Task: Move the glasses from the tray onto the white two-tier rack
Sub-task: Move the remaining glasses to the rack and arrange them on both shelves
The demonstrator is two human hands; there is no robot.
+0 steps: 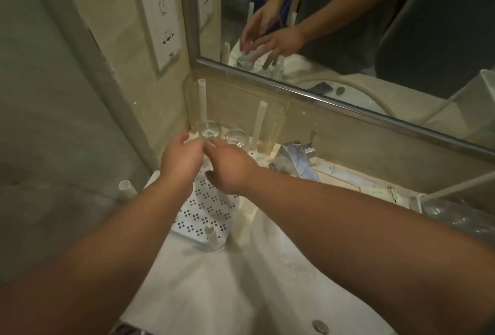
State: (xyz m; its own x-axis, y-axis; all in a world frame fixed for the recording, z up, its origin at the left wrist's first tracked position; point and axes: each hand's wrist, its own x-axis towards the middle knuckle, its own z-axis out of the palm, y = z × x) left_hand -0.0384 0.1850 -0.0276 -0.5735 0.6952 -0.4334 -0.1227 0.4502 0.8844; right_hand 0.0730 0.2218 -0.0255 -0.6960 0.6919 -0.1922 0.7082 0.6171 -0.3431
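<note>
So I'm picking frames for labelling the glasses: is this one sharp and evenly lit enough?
Head view: dim, yellowish light; the hands, left and right, are slightly motion-blurred; the two glasses on the rack are faint, with soft glare; wide-angle bending curves the mirror frame.

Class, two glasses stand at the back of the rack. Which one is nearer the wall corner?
The left glass, beside the tall back-left post; the other glass stands further right.

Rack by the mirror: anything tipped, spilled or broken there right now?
Nothing stands out. Two glasses stand upright at the back of the white rack, no breakage or spill visible. Both hands meet just before them, hiding that spot.
</note>
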